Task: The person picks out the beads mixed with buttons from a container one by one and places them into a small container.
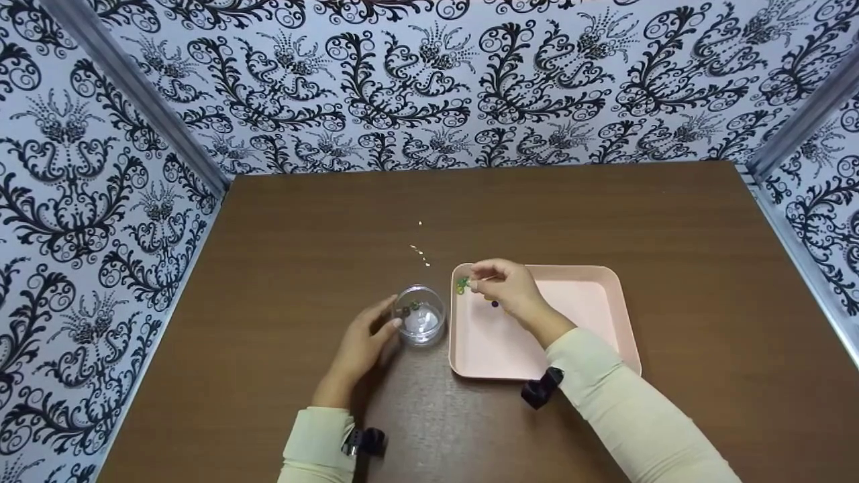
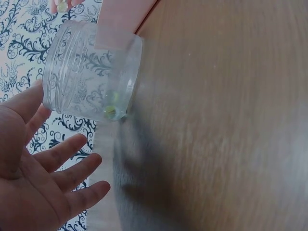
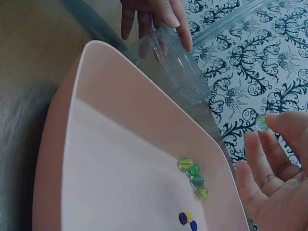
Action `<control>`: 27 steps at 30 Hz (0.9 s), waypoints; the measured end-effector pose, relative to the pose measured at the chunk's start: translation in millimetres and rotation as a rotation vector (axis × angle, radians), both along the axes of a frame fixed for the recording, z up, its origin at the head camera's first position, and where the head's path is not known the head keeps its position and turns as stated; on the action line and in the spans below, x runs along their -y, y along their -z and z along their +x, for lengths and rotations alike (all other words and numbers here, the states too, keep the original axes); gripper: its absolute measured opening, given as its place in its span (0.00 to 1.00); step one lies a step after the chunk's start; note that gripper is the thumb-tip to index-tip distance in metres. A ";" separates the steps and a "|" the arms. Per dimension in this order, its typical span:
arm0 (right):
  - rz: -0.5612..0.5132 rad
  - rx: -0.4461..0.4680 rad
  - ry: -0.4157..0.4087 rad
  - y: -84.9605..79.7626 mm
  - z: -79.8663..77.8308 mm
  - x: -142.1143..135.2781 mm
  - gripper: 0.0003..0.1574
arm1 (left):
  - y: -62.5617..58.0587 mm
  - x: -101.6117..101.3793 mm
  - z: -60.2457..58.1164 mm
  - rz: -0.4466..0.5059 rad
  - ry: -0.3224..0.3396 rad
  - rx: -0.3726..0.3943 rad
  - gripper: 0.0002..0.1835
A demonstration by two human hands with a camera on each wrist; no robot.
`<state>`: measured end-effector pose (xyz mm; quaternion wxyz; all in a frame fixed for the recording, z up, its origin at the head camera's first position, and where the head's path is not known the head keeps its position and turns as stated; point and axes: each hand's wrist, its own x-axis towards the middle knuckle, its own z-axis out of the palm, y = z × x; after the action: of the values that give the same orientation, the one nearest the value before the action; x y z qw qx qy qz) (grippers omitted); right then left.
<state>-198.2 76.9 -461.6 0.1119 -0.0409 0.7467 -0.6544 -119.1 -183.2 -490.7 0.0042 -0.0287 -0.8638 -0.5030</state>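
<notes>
In the head view, the right hand [image 1: 507,285] is over the tray [image 1: 496,349], toward its 10 o'clock corner, its forearm coming in from 5 o'clock. Its thumb and a finger pinch a marble [image 3: 262,123], clear with a green-yellow core, raised above the tray. The jar [image 1: 421,335] stands upright and uncovered on the table [image 1: 302,221], just beside the tray at 9 o'clock; whether the two touch I cannot tell. The left hand [image 1: 361,345] is at the jar's 8 o'clock, thumb and forefinger against it near the rim, the other fingers spread apart and off it. Inside the jar, green-yellow marbles [image 2: 110,112] lie on the bottom, toward 10 o'clock; they blur together, so their count is unclear. Four more, the tray marbles [image 3: 197,181], green and yellow-green, sit in a short row by the tray's 10 o'clock corner. Nearer the tray's middle lie two dark blue pieces [image 3: 183,218] with a yellow piece [image 3: 189,216] between them. Pale specks [image 1: 421,252] show on the table at the jar's 12 o'clock, and the patterned wall [image 1: 429,80] rises farther that way.
</notes>
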 end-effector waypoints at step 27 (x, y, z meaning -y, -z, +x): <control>-0.039 0.024 -0.015 0.1 8.3 18.6 0.17 | 4.2 1.5 -0.5 -0.017 0.003 0.006 0.24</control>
<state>-189.9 58.3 -461.7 0.1249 -0.0407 0.7321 -0.6684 -119.6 -184.7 -494.9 0.0008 -0.0284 -0.8681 -0.4957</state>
